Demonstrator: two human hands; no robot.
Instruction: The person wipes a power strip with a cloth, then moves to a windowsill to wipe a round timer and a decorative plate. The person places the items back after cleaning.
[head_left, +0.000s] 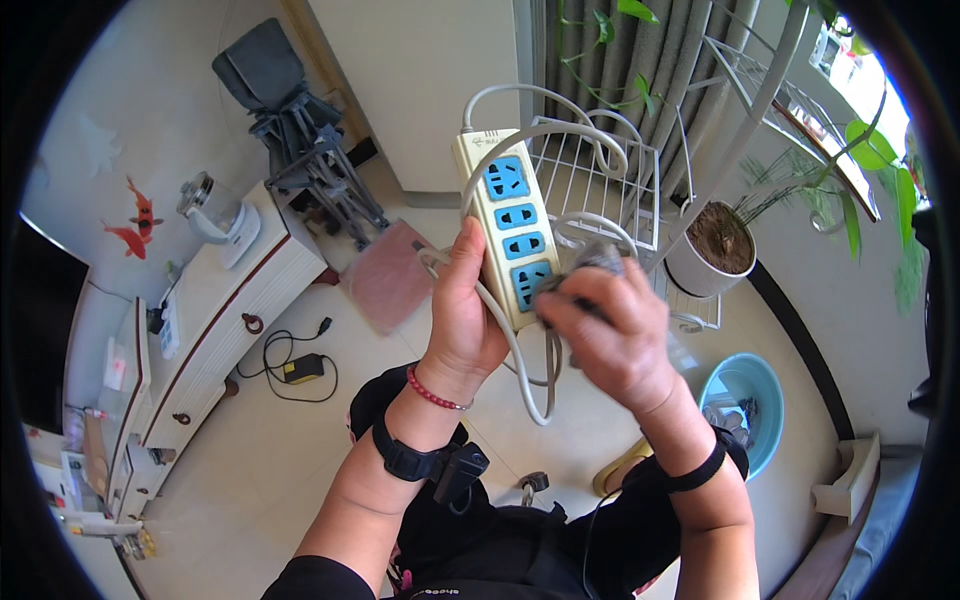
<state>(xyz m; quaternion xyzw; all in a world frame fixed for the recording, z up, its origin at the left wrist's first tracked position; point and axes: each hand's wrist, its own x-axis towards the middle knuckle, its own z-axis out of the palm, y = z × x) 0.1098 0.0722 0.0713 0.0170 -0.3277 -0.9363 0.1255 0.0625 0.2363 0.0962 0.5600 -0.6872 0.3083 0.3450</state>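
A cream power strip (491, 225) with blue socket panels is tilted in front of me. My left hand (465, 315) grips its lower left side, the thumb along the edge. The strip's pale cord (525, 390) loops over its top, across the left hand and below it. My right hand (611, 326), blurred, is closed on a crumpled grey cloth (596, 262) against the strip's lower right end, near the lowest socket panel. The fingertips and part of the cloth are too blurred to make out fully.
A light-blue basin (780, 420) with grey items stands at right, below a potted plant (712, 270) and a white wire rack (652, 195). A black power adapter (304, 369) with cable lies on the floor at left, near a white cabinet (225, 330). A folded grey chair (262, 67) stands behind.
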